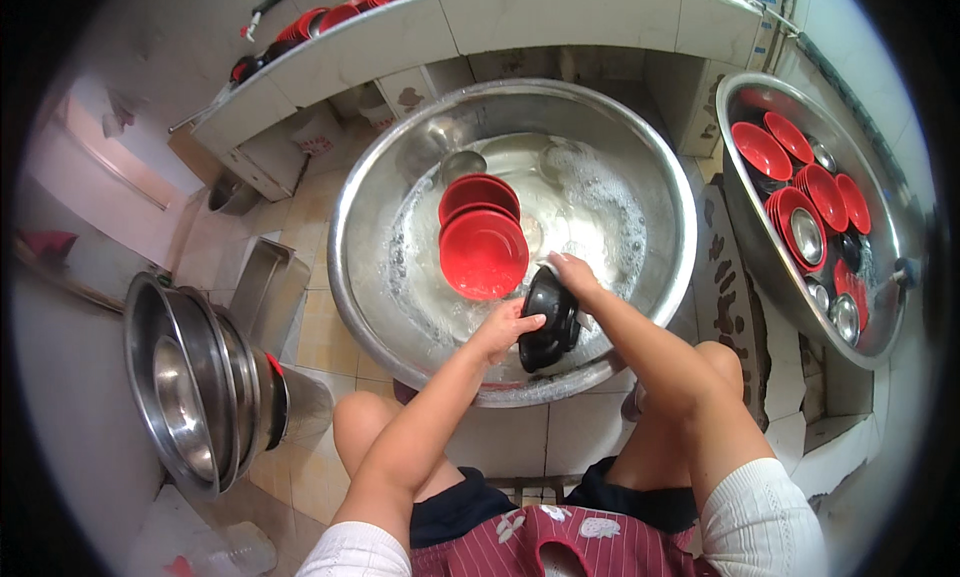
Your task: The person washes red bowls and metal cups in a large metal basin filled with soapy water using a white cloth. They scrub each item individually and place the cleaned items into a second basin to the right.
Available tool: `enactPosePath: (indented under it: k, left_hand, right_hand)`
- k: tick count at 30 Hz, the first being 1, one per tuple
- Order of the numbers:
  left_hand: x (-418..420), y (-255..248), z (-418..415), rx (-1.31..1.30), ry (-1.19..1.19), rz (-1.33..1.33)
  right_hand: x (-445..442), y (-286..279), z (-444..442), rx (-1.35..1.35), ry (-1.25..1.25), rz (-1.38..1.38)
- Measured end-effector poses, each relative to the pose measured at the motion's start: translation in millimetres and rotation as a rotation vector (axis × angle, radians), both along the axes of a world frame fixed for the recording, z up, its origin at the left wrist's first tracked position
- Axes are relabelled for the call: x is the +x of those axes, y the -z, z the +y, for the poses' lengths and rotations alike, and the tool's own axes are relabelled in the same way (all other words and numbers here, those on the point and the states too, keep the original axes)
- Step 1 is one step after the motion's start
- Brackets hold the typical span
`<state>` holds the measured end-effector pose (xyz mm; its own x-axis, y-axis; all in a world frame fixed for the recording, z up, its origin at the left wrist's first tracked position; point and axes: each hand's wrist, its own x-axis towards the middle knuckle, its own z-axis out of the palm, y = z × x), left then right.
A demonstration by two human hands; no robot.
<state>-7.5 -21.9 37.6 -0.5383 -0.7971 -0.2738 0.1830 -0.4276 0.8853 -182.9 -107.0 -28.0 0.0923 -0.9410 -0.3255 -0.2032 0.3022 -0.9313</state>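
Note:
A black bowl (551,318), tilted on its side, is held between my two hands over the near part of a large steel basin (346,277). My left hand (504,329) grips its left side, thumb on the outer wall. My right hand (576,278) is at its far rim; a small whitish bit shows by the fingers, too little to name. Just beyond, a few overlapping red bowls (484,250) sit in the soapy water (592,194). A small steel bowl (463,166) lies behind them.
At the right, another steel basin (731,126) holds red bowls (761,151) and small steel bowls (806,235). Nested steel basins (142,352) stand at the left near a rectangular steel container (262,284). A tiled counter (562,18) with red bowls (337,15) runs along the back.

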Motion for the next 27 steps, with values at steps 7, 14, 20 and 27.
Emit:
enactPosePath:
  k: [7,14,20,27]
  left_hand:
    - [23,7,-10,0.167,-0.661,0.288]
    - [-7,13,-5,-0.155,-0.576,0.014]
    - [4,18,-19,-0.374,-0.608,-0.297]
    - [19,-9,-17,-0.444,-0.313,-0.422]
  right_hand:
    - [62,-19,63,-0.420,0.236,0.243]
    - [39,-50,51,-0.338,0.170,0.158]
    - [65,-68,80,-0.814,0.001,0.334]
    - [33,-72,22,-0.393,-0.068,0.173]
